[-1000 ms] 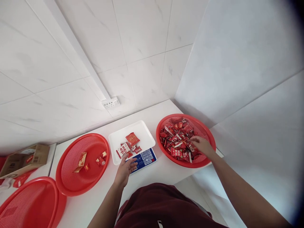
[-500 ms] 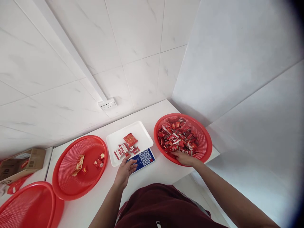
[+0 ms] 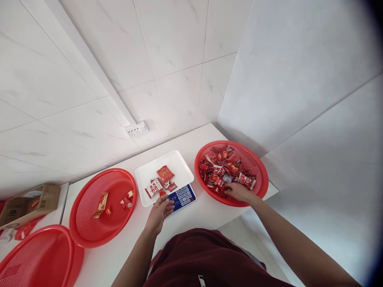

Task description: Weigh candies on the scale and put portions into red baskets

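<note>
My right hand reaches into the red mesh basket on the right, which holds a heap of wrapped sweets. Its fingers are bent together among the wrappers, and their tips are partly hidden; what they grip, if anything, I cannot make out. A silvery packet lies just above those fingertips. My left hand hovers at the lower edge of a digital scale, its fingers loosely curled, apart and holding nothing. On the scale's white tray are several red and white packets. Its blue keypad faces me.
Left of the scale stands another red basket with a few packets in it. A third red basket is at the lower left, near an open cardboard box. Tiled walls with a socket strip border the white table.
My right hand has shifted slightly right within the basket, and the sweets there have been turned over, with a silvery packet now showing. My left hand stays nearly in place by the scale.
</note>
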A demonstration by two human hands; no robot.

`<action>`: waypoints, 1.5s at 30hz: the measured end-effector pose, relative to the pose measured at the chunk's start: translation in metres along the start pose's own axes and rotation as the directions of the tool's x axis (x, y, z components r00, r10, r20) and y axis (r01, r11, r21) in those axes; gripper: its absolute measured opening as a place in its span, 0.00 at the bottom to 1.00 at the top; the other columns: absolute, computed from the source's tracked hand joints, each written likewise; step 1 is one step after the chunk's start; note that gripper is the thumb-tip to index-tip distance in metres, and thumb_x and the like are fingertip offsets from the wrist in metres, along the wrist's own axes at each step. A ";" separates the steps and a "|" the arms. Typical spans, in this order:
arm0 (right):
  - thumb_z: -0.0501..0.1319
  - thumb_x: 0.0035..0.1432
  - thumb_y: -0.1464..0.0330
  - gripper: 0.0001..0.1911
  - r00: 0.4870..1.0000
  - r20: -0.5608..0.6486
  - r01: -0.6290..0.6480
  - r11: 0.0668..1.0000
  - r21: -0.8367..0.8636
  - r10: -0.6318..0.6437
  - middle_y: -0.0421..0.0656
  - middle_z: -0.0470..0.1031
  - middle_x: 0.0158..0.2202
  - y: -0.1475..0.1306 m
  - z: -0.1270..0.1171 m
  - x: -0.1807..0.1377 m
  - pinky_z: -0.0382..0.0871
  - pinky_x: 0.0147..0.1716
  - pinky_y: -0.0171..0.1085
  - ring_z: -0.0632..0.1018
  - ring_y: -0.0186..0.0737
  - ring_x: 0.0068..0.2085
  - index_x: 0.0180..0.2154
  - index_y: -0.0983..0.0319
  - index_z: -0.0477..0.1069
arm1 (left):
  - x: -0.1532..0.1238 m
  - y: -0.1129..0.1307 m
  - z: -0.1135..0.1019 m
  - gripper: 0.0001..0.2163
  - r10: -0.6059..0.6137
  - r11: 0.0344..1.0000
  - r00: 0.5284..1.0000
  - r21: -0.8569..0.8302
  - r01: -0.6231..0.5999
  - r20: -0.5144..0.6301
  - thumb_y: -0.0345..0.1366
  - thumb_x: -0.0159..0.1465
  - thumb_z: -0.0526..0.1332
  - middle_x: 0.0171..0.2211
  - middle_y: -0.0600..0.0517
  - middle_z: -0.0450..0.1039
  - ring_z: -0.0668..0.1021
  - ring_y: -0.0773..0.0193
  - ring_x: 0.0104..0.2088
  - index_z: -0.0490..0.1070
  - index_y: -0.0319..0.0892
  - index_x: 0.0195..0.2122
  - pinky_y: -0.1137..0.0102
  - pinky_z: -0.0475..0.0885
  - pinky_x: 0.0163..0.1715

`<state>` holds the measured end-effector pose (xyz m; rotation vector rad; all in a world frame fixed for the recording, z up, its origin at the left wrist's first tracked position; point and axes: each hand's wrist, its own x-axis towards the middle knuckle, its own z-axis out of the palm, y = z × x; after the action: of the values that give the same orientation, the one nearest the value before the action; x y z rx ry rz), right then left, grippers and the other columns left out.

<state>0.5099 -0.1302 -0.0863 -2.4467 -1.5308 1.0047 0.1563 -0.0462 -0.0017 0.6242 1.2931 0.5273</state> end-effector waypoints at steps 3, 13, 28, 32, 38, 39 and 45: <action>0.65 0.46 0.65 0.38 0.996 0.054 -0.074 0.997 -0.015 0.074 0.55 0.63 0.57 -0.011 0.021 0.004 0.62 0.49 0.43 0.68 0.56 0.55 0.59 0.61 0.59 | 0.000 0.000 0.001 0.11 0.003 1.000 1.000 0.010 -0.003 0.011 0.32 0.60 0.60 0.33 0.49 0.76 0.78 0.68 0.29 0.65 0.41 0.44 0.72 0.72 0.32; 0.65 0.44 0.72 0.44 0.973 -0.035 -0.226 0.971 0.080 0.230 0.61 0.54 0.59 -0.025 0.031 0.016 0.57 0.50 0.56 0.58 0.67 0.59 0.62 0.58 0.52 | -0.002 -0.007 -0.003 0.12 0.001 0.999 1.000 0.047 -0.001 0.014 0.35 0.58 0.62 0.34 0.49 0.76 0.77 0.68 0.30 0.67 0.41 0.43 0.71 0.71 0.35; 0.63 0.48 0.67 0.13 0.986 -0.033 -0.050 0.481 0.876 0.163 0.44 0.78 0.37 -0.005 -0.032 -0.013 0.77 0.35 0.39 0.79 0.42 0.39 0.39 0.59 0.69 | -0.011 0.003 0.001 0.09 -0.019 0.999 1.000 0.032 0.018 0.020 0.32 0.59 0.60 0.33 0.49 0.76 0.77 0.68 0.28 0.67 0.40 0.41 0.72 0.71 0.33; 0.66 0.47 0.65 0.15 0.980 -0.026 -0.044 0.338 0.940 0.198 0.42 0.78 0.36 -0.005 -0.048 -0.015 0.78 0.33 0.38 0.80 0.41 0.37 0.39 0.58 0.69 | -0.012 0.004 0.005 0.08 -0.017 0.999 0.999 0.048 0.015 0.036 0.32 0.60 0.60 0.32 0.49 0.75 0.77 0.69 0.28 0.67 0.40 0.41 0.73 0.71 0.33; 0.67 0.46 0.69 0.25 0.969 0.073 -0.118 0.184 0.976 0.235 0.37 0.77 0.37 -0.017 -0.057 -0.020 0.78 0.31 0.33 0.79 0.37 0.37 0.47 0.52 0.65 | -0.014 0.008 0.008 0.09 -0.013 0.999 0.999 0.043 0.011 0.039 0.33 0.58 0.62 0.32 0.49 0.76 0.77 0.68 0.28 0.68 0.40 0.40 0.72 0.71 0.32; 0.66 0.47 0.69 0.25 0.970 0.076 -0.122 0.187 0.975 0.232 0.37 0.77 0.37 -0.018 -0.058 -0.021 0.78 0.31 0.33 0.79 0.37 0.36 0.48 0.51 0.65 | -0.014 0.009 0.008 0.09 -0.013 0.999 0.999 0.041 0.011 0.037 0.33 0.58 0.62 0.32 0.49 0.76 0.77 0.68 0.28 0.68 0.40 0.40 0.72 0.71 0.32; 0.65 0.49 0.65 0.22 0.971 0.051 -0.108 0.239 0.965 0.232 0.38 0.76 0.38 -0.015 -0.058 -0.019 0.79 0.31 0.37 0.79 0.39 0.36 0.47 0.51 0.63 | -0.014 0.007 0.005 0.11 -0.007 0.999 0.999 0.040 0.006 0.046 0.36 0.57 0.63 0.33 0.49 0.76 0.77 0.67 0.29 0.68 0.41 0.40 0.71 0.70 0.34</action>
<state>0.5259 -0.1232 -0.0264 -1.6218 -0.2525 1.2657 0.1585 -0.0514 0.0143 0.6616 1.2639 0.4800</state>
